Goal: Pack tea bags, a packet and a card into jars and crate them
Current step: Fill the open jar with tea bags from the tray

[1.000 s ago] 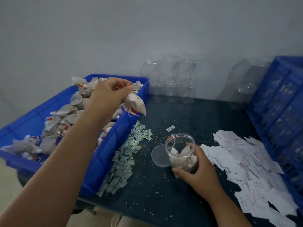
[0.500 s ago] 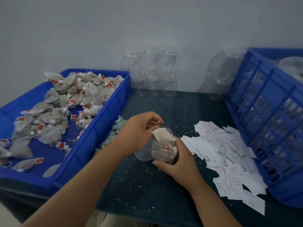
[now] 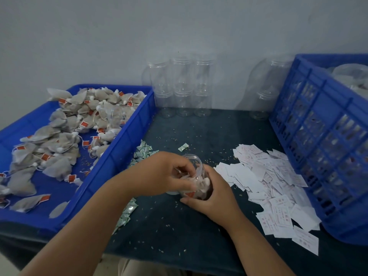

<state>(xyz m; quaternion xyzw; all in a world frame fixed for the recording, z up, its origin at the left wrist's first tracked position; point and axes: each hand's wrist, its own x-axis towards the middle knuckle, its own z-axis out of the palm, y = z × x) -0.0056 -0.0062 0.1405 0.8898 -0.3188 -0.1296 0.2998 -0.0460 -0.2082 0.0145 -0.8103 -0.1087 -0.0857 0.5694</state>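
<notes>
Tilted jar mid-tabletop; right hand wrapped round its base. Left hand at its mouth, fingers pinched on a tea bag. Risks: bag snags the rim, tag left hanging out; tilt spills bags toward cards right of jar.

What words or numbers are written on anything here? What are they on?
Nothing can be read for sure.
White cards: red print, too blurred to read.
Red tags on the tea bags: too small to tell if they have words.
Green packets: markings too small to read.
Blue crate, blue tray, empty jars: no words show.
</notes>
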